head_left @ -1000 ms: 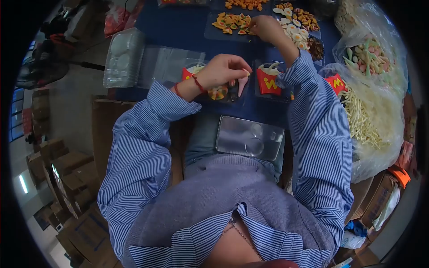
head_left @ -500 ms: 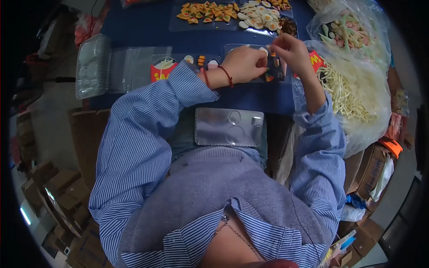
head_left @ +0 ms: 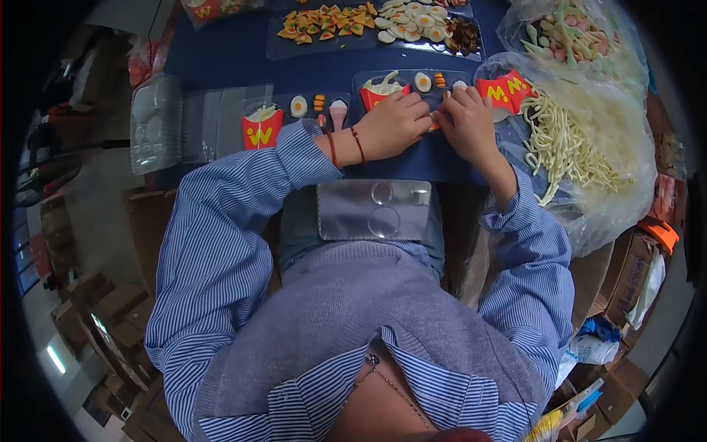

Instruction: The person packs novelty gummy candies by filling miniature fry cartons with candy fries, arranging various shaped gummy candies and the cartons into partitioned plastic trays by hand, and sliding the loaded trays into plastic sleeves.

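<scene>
My left hand (head_left: 398, 125) and my right hand (head_left: 466, 125) meet over the right-hand clear tray, fingers bent together; what their fingertips hold is hidden. Beside them in that tray are a red fries box (head_left: 379, 91) with pale sticks, an egg piece (head_left: 423, 82) and a small orange striped piece (head_left: 440, 79). To the left, another tray holds a red fries box (head_left: 262, 129), an egg piece (head_left: 298, 107), an orange striped piece (head_left: 319, 102) and a pink cone (head_left: 338, 114). More red boxes (head_left: 504, 92) lie right of my right hand.
Orange triangles (head_left: 324, 23), egg pieces (head_left: 416, 22) and brown pieces (head_left: 462, 37) lie on sheets at the back. Bags of pale sticks (head_left: 567, 147) and coloured pieces (head_left: 571, 37) stand right. Stacked clear trays (head_left: 156, 125) stand left; a clear tray (head_left: 374, 211) rests on my lap.
My right hand has come down from the orange triangles at the back to the right-hand tray. My left hand has moved right from the left tray to meet it. The camera view has shifted.
</scene>
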Tool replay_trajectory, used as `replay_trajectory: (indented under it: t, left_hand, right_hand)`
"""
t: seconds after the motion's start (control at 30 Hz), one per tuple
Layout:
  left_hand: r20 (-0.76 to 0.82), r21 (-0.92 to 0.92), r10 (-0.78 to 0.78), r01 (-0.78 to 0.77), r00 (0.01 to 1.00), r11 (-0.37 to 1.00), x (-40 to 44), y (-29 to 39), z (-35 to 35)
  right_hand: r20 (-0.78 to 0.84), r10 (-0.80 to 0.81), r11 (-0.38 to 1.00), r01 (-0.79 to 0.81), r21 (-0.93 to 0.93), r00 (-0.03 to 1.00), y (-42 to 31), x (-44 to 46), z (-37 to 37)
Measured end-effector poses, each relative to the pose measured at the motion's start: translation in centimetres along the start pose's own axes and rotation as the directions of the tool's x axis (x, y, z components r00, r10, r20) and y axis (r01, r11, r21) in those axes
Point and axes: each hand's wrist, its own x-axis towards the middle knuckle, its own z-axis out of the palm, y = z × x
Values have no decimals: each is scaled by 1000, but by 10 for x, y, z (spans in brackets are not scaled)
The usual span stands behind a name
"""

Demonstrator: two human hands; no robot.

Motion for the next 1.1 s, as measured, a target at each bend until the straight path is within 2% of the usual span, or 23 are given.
replay_trajectory:
  t: [0.03,0.1,0.2,0.23,0.37,0.43,0.47,0.53,0.57,0.63,0.67,0.73,0.8,0.83,0.87,0.93,0.97,1.0,1.07,1.1]
  left_hand:
    - [-11,-14,6,-6,1000,1000,-1,0,1]
    - [-35,-24,7,-8,999,1000,-4,0,3]
    - [-73,-36,32,-35,997,999,-6,1,3]
    - [-83,-39,59,-62,995,997,-7,2,4]
    - [-51,38,98,-96,994,995,-6,6,4]
    - [-33,105,92,-88,995,991,-6,10,1]
    - [-37,103,87,-83,996,991,-6,10,0]
    - [-22,98,76,-74,997,992,-7,9,2]
    - [-27,90,78,-75,997,993,-7,8,4]
    - [10,40,56,-57,998,998,-6,6,4]
    - [8,35,65,-66,998,997,-7,6,4]
    - [2,-3,66,-66,998,998,-8,6,-2]
    - [-18,-2,70,-70,997,998,-12,5,1]
    - [-39,3,75,-75,996,997,-13,5,2]
    - [-40,0,76,-76,996,997,-13,4,1]
    - [-14,-6,80,-81,997,997,-14,4,2]
    - [-13,-7,80,-80,997,997,-14,5,2]
    - [20,-2,73,-73,997,997,-15,6,2]
    - [57,7,65,-65,996,998,-17,8,2]
    - [14,24,78,-79,997,997,-19,11,2]
  right_hand:
    - [-1,-3,1000,3,1,1000,0,2,-1]
    - [100,-51,993,40,112,994,7,7,-8]
    - [84,20,997,-26,77,996,22,35,-12]
    - [12,12,991,-13,130,1000,28,50,-5]
    - [33,-4,993,0,121,999,20,97,30]
    - [243,120,993,-122,-6,963,13,113,43]
    - [248,116,993,-118,-7,962,11,118,46]
    - [189,-11,986,42,-162,982,16,119,53]
    - [196,-7,985,40,-168,981,20,119,56]
    - [12,-192,964,191,-187,981,26,114,58]
    - [13,-185,964,184,-194,983,35,109,52]
    - [115,55,988,-70,134,992,48,97,12]
    - [125,207,919,-236,315,970,48,67,-60]
    - [170,287,898,-327,293,943,42,46,-99]
    - [136,316,918,-339,204,939,39,20,-129]
    - [291,395,905,-423,39,872,38,-38,-181]
    - [389,430,901,-416,-124,815,43,-73,-198]
    - [501,569,822,-428,-377,652,55,-113,-205]
    - [513,549,835,-402,-375,660,43,-135,-201]
    - [525,531,846,-379,-375,665,35,-145,-199]
